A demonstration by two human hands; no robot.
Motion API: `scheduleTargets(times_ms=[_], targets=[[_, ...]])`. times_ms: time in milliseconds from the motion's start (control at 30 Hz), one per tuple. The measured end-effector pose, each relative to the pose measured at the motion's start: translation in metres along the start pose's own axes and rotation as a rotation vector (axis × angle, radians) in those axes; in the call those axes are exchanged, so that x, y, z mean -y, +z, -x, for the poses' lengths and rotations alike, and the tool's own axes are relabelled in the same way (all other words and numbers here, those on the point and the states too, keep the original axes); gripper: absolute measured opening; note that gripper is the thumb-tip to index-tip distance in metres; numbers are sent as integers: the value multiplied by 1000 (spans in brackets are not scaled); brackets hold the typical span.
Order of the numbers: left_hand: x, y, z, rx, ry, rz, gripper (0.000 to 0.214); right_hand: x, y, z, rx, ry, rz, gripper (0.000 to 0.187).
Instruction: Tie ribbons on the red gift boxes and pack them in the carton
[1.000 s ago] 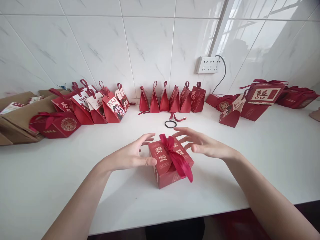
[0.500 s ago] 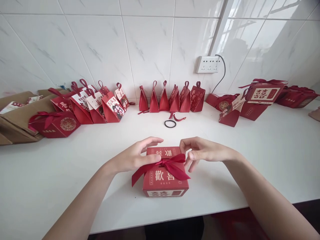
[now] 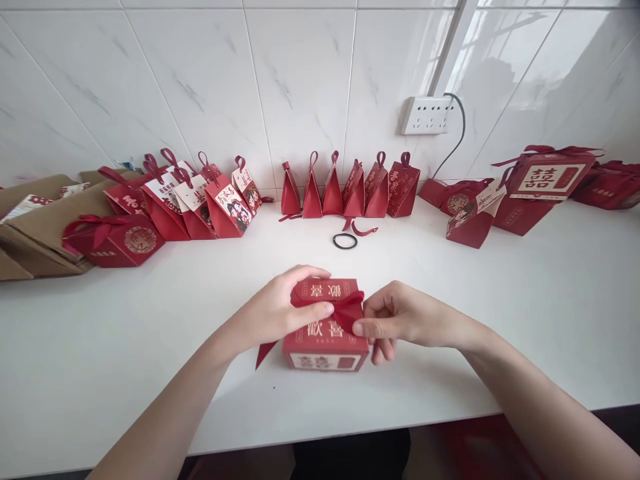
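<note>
A red gift box (image 3: 327,341) with gold and cream lettering lies on the white table in front of me. A dark red ribbon bow (image 3: 349,311) is tied across its top. My left hand (image 3: 270,308) holds the box from its left side, thumb pressed by the bow's knot and fingers reaching over the far part. One pointed ribbon tail hangs below that hand at the left. At the box's right edge, my right hand (image 3: 400,317) pinches the right part of the ribbon between thumb and curled fingers.
Behind the box lie a black hair tie (image 3: 345,241) and a ribbon scrap (image 3: 365,230). Several red triangular boxes (image 3: 333,197) line the tiled wall. More gift boxes (image 3: 227,210) and brown cardboard (image 3: 60,233) stand left, stacked boxes (image 3: 545,180) right. A power socket (image 3: 427,115) is on the wall.
My right hand has closed on the right part of the ribbon. My left thumb has moved right toward the knot. The box has shifted slightly, and the view has tilted a little.
</note>
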State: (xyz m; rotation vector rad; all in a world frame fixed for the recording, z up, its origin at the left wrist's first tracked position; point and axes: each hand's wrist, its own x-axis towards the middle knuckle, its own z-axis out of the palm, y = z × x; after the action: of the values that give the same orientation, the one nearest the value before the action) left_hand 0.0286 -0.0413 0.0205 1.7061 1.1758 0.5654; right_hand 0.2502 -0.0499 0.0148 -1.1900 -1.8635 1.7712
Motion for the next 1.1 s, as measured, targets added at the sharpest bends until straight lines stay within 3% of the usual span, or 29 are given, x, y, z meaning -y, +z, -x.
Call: scheduleTargets(times_ms=[67,133,333,600,867,1000,1067,1100], targets=[[3,1,-4,-176,-15,-27,51,-1,2,-5,-127,-53,14,33],[6,3,-7,-270,-26,5,54,-2,3,-9,-215,-71,5,34],[8,6,-10,-226,-59,177,52,0,8,-7,-198,-52,-35,38],[6,10,-9,-174,-71,253,42,1,22,5,-52,-5,-33,30],[5,10,-7,-153,-92,255,44,4,16,8,79,52,-25,31],[8,9,-9,-136,-91,258,50,1,4,8,219,65,27,35],[9,4,-10,-128,-69,247,54,0,-2,6,127,-20,40,42],[9,-1,-10,-145,-47,237,55,1,-3,4,-20,-102,51,44]])
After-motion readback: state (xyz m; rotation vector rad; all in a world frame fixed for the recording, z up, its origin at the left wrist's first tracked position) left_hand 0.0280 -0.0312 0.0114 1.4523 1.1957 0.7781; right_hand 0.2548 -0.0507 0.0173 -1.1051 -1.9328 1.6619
